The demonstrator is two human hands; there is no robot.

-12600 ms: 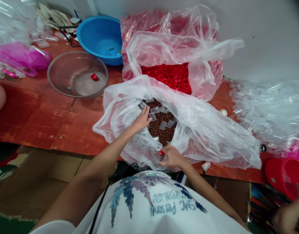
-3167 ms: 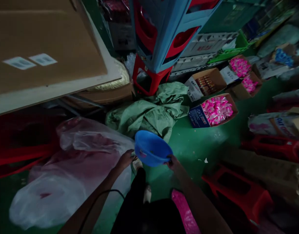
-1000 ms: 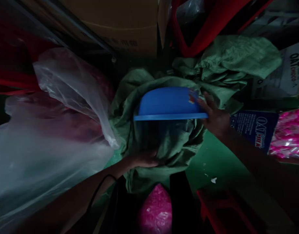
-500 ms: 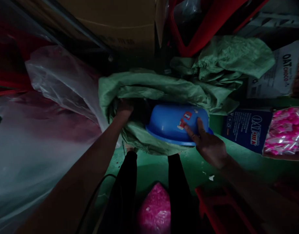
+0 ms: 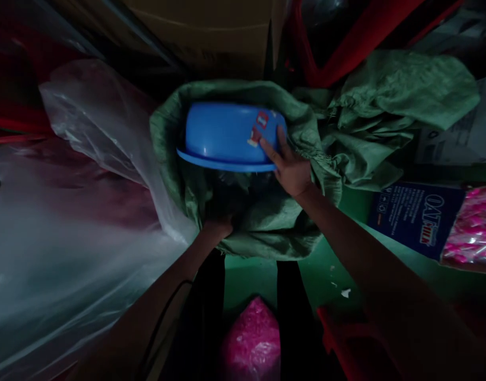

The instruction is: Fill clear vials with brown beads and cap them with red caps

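A blue plastic basin is tipped upside down over the open mouth of a green woven sack on the floor. My right hand grips the basin's right side, fingers spread over its underside near a red and white sticker. My left hand holds the sack's near edge, its fingers closed into the dark opening. The inside of the sack is too dark to make out.
A large clear plastic bag lies at the left. A second green sack sits at the right, beside a blue carton of pink packets. Red stools and a pink bag crowd the green floor by my legs.
The basin has gone up and left, further over the sack's mouth. My left hand dropped from the sack's upper fold to its near edge, and the mouth is wider.
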